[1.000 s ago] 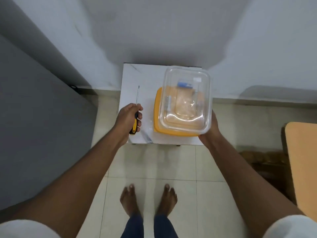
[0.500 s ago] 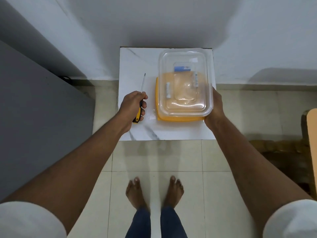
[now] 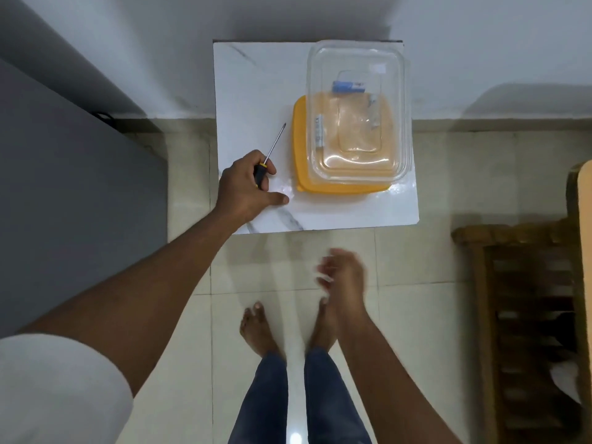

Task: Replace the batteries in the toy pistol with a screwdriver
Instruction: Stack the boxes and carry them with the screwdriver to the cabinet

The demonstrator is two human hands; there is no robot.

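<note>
My left hand (image 3: pixel 248 185) grips the black-and-yellow handle of a screwdriver (image 3: pixel 272 148) on the small white marble-look table (image 3: pixel 256 91); its thin shaft points up and right. To its right a clear plastic container (image 3: pixel 357 110) rests on an orange lid (image 3: pixel 301 149). Inside the container lie a blue item and small pieces; I cannot make out a toy pistol. My right hand (image 3: pixel 344 277) is blurred, below the table's front edge, over the floor, fingers apart and holding nothing.
The table stands against a white wall. A grey panel (image 3: pixel 73 187) runs along the left. A wooden rack (image 3: pixel 525 315) and an orange-topped surface (image 3: pixel 586 219) sit at the right. My bare feet (image 3: pixel 256 328) stand on beige floor tiles.
The container has been set down on the orange lid and my right hand has let go, pulling back toward me. My left hand still holds the screwdriver, now angled right.
</note>
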